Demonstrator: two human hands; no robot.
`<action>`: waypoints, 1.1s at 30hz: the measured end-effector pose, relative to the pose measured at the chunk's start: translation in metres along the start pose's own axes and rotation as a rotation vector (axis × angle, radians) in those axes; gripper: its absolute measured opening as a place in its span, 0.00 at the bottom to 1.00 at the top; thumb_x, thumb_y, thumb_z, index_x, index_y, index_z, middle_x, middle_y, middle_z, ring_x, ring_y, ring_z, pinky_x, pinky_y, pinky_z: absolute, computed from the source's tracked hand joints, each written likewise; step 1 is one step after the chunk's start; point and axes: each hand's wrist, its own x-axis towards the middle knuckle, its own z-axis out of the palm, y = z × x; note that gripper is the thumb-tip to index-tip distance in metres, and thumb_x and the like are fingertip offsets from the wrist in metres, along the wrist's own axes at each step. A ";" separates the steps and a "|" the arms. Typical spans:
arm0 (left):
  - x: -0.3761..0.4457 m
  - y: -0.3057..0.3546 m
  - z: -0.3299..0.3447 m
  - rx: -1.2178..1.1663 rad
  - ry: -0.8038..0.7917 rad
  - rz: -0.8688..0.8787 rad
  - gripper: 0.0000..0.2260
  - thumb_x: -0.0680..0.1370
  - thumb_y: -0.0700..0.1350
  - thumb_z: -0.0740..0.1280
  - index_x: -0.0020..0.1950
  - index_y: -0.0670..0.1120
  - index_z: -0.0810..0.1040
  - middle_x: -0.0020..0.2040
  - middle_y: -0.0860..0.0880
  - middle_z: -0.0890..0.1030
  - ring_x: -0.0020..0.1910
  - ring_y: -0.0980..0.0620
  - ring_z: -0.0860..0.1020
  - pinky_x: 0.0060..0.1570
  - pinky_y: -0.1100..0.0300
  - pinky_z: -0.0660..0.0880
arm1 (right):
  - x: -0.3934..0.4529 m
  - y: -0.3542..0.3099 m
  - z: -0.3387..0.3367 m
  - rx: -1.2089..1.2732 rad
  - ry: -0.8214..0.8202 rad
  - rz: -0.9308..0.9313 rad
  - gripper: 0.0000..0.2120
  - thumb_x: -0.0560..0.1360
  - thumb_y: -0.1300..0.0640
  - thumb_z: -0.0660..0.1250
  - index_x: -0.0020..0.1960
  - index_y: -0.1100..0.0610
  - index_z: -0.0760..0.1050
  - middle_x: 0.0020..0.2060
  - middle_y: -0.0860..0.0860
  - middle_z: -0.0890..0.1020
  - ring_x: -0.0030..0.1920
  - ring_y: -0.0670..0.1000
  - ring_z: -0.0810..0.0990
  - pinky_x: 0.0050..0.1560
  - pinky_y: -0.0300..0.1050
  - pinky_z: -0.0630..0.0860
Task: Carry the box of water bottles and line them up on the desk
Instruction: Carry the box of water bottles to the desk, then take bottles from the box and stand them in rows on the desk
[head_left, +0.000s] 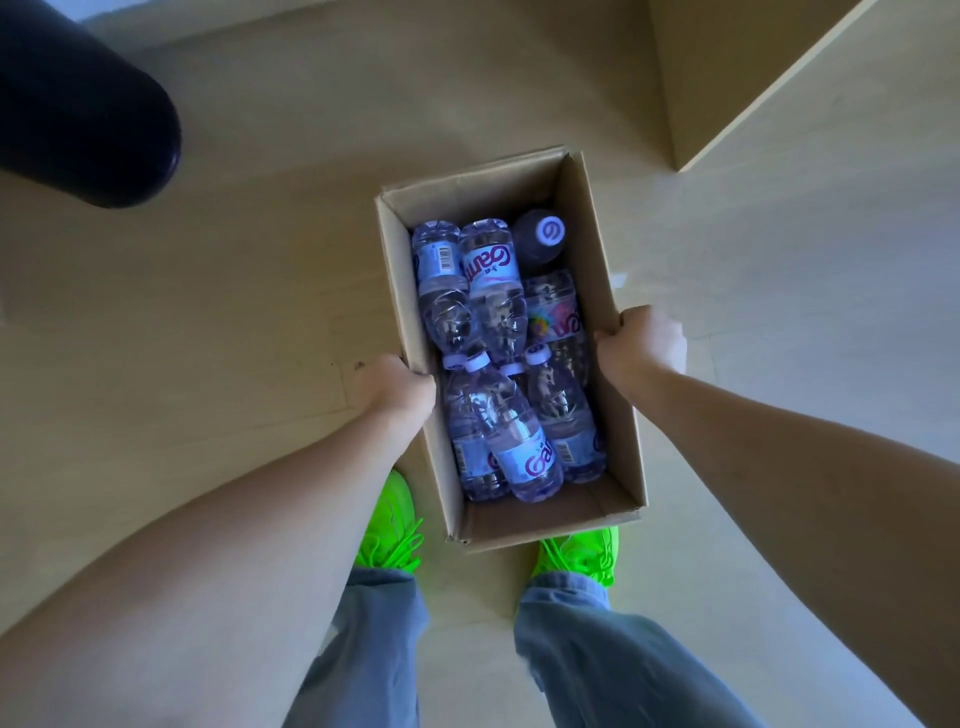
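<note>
An open cardboard box (602, 291) sits low in front of my feet, over the pale wooden floor. Several clear water bottles (491, 291) with blue and pink labels lie on their sides inside it; one bottle (543, 236) at the far right corner stands upright, its cap facing up. My left hand (395, 387) grips the box's left wall, fingers curled over the rim. My right hand (641, 338) grips the right wall the same way. Whether the box rests on the floor or hangs just above it I cannot tell.
A light wooden desk (831, 67) stands at the upper right, its corner near the box. A dark round object (88, 109) fills the upper left. My bright green shoes (389, 525) stand just behind the box.
</note>
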 end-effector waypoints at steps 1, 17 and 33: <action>-0.003 0.002 -0.004 0.004 0.000 -0.008 0.06 0.73 0.42 0.69 0.44 0.40 0.75 0.47 0.37 0.82 0.48 0.37 0.81 0.47 0.48 0.79 | -0.005 0.000 -0.002 0.001 0.005 0.001 0.08 0.75 0.54 0.66 0.44 0.59 0.78 0.42 0.58 0.81 0.41 0.59 0.77 0.40 0.46 0.74; -0.098 0.079 -0.060 0.347 -0.016 0.382 0.24 0.72 0.49 0.73 0.67 0.47 0.74 0.60 0.43 0.80 0.61 0.41 0.76 0.58 0.53 0.73 | -0.126 -0.006 -0.031 0.208 -0.094 0.028 0.22 0.74 0.45 0.65 0.65 0.53 0.71 0.56 0.57 0.75 0.57 0.61 0.76 0.55 0.50 0.74; -0.044 0.100 -0.044 0.797 -0.330 0.832 0.22 0.75 0.49 0.69 0.69 0.49 0.72 0.64 0.46 0.75 0.63 0.44 0.72 0.61 0.53 0.70 | -0.162 -0.033 0.059 0.449 -0.046 0.565 0.24 0.75 0.45 0.65 0.67 0.54 0.70 0.57 0.58 0.75 0.58 0.61 0.75 0.54 0.49 0.72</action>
